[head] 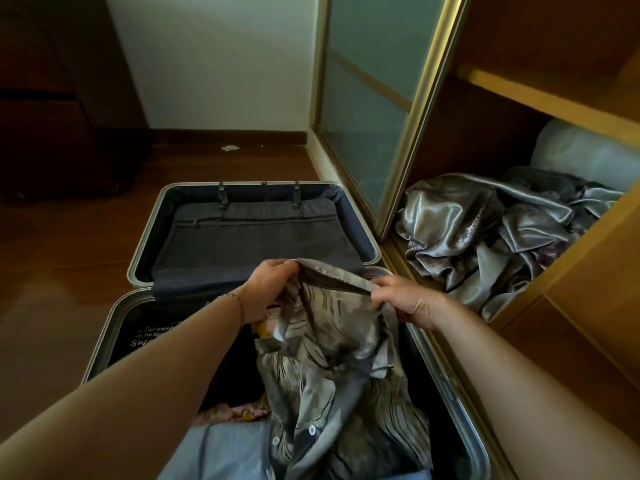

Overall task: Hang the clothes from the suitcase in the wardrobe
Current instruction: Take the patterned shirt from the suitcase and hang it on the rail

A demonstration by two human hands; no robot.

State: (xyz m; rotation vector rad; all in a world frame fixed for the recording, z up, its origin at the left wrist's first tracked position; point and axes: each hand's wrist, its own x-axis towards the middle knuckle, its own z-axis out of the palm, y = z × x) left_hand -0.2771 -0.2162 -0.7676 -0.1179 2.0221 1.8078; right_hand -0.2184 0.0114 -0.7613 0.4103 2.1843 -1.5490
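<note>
You held a grey striped shirt (332, 344) up over the open suitcase (114, 317), which lay flat on the wooden floor (69, 237) just beside the wardrobe (571, 327). Your left hand (266, 289) gripped the shirt's top edge with curled fingers, and your right hand (405, 299) pinched the same edge a little to the right, so the fabric stretched between your 2 hands. The rest of the shirt hung down into the near half of the suitcase, onto other clothes, among them a pale blue garment (214, 452). The far half showed a dark zipped divider (256, 233). On the wardrobe's low shelf lay crumpled silvery satin fabric (485, 230).
</note>
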